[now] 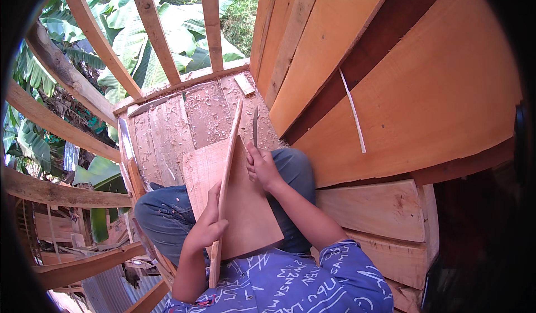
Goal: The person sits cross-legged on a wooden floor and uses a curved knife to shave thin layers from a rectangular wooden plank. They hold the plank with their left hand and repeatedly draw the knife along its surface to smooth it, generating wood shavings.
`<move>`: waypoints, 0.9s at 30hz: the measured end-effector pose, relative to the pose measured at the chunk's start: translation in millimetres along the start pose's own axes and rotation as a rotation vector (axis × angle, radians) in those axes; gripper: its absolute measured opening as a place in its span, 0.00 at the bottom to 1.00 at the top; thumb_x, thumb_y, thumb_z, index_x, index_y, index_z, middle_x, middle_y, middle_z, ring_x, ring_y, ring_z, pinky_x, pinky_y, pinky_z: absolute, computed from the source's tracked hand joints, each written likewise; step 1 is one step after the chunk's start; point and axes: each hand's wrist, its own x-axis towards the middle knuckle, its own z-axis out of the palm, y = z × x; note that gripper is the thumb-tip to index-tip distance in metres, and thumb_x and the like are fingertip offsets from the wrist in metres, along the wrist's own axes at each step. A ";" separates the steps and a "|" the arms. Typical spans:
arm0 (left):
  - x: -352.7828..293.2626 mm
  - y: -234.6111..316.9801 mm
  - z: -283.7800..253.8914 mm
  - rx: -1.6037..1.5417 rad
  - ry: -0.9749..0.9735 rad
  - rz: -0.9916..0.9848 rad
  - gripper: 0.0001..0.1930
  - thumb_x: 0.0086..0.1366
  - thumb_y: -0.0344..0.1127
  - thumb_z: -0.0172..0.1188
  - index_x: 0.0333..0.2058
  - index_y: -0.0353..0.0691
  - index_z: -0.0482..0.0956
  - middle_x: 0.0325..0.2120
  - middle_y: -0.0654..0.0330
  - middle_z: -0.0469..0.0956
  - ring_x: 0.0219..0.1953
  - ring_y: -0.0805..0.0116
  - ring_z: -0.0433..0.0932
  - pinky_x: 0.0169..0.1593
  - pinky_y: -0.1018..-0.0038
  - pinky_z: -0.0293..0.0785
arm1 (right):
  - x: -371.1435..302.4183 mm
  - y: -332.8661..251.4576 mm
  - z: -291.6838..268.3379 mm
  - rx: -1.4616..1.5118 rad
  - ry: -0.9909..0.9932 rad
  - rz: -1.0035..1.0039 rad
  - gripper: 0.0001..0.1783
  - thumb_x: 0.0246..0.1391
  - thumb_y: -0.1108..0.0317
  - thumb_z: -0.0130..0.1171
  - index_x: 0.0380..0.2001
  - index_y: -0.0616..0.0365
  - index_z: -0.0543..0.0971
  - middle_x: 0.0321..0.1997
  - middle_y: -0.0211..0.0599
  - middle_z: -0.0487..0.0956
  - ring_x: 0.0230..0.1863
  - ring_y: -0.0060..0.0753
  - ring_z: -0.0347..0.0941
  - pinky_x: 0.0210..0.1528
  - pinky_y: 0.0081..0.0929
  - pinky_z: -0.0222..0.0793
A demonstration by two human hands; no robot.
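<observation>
A long, narrow wooden slat (226, 182) stands up from my lap, its lower end near my shirt and its upper end pointing away. My left hand (210, 224) is wrapped round its lower half from the left side. In my right hand (263, 169), just right of the slat, is a knife (255, 128) with a dark, slim blade pointing away from me. The fist hides the handle. Blade and slat look apart, with a small gap between them. Beneath both hands, a flat wooden board (258, 224) lies tilted across my crossed legs.
Curled shavings cover the plank floor (162, 131), where a small wood offcut (244, 84) lies at the far end. Wooden railing bars (153, 31) stand ahead and to the left, with banana leaves beyond. A wall of wide boards (413, 101) rises close on the right.
</observation>
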 end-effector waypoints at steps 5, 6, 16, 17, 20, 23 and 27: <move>-6.8 2.3 -14.4 0.024 -0.016 -0.023 0.49 0.43 0.23 0.47 0.68 0.31 0.40 0.66 0.43 0.50 0.72 0.59 0.43 0.71 0.74 0.39 | -43.9 13.7 11.4 -0.056 0.091 0.089 0.17 0.65 0.57 0.56 0.25 0.47 0.64 0.14 0.18 0.59 0.10 0.15 0.53 0.12 0.19 0.51; -8.4 -0.2 -12.7 0.001 -0.036 -0.019 0.49 0.44 0.24 0.47 0.68 0.31 0.40 0.66 0.43 0.50 0.72 0.59 0.43 0.71 0.74 0.40 | -54.6 16.0 8.6 -0.007 0.104 0.093 0.17 0.65 0.56 0.55 0.25 0.47 0.64 0.14 0.18 0.59 0.10 0.15 0.53 0.12 0.19 0.51; -29.8 -8.8 -10.1 0.006 -0.058 0.033 0.49 0.46 0.27 0.50 0.68 0.27 0.38 0.67 0.43 0.47 0.73 0.58 0.41 0.72 0.71 0.37 | -72.1 23.5 0.0 -0.120 0.027 -0.041 0.25 0.69 0.49 0.48 0.20 0.52 0.64 0.12 0.23 0.60 0.10 0.18 0.56 0.13 0.21 0.53; -32.3 -8.6 -10.2 -0.036 -0.050 0.010 0.50 0.45 0.28 0.50 0.68 0.27 0.38 0.67 0.43 0.46 0.73 0.58 0.40 0.72 0.71 0.36 | -70.4 27.6 1.8 -0.179 0.003 -0.121 0.26 0.68 0.49 0.48 0.19 0.53 0.64 0.12 0.24 0.61 0.10 0.19 0.57 0.13 0.22 0.53; -39.9 -7.7 -5.0 -0.110 -0.019 -0.042 0.52 0.44 0.29 0.51 0.68 0.26 0.36 0.68 0.41 0.44 0.74 0.56 0.37 0.72 0.70 0.34 | -64.5 27.3 11.6 -0.677 0.061 -0.461 0.30 0.67 0.49 0.51 0.17 0.62 0.69 0.11 0.36 0.67 0.12 0.26 0.64 0.17 0.29 0.57; -42.2 -12.4 2.3 -0.069 0.018 -0.010 0.52 0.43 0.29 0.51 0.68 0.25 0.36 0.69 0.40 0.43 0.74 0.54 0.34 0.73 0.68 0.32 | -76.8 7.2 28.7 -0.927 0.022 -0.346 0.32 0.62 0.42 0.53 0.27 0.66 0.80 0.19 0.54 0.75 0.25 0.54 0.78 0.28 0.42 0.71; -41.2 -7.5 8.7 -0.069 0.020 -0.050 0.52 0.43 0.29 0.51 0.68 0.25 0.37 0.68 0.40 0.44 0.74 0.53 0.34 0.73 0.68 0.31 | -57.5 -11.1 7.0 -1.012 0.172 -0.279 0.29 0.61 0.43 0.55 0.30 0.63 0.82 0.22 0.57 0.77 0.29 0.59 0.78 0.31 0.44 0.73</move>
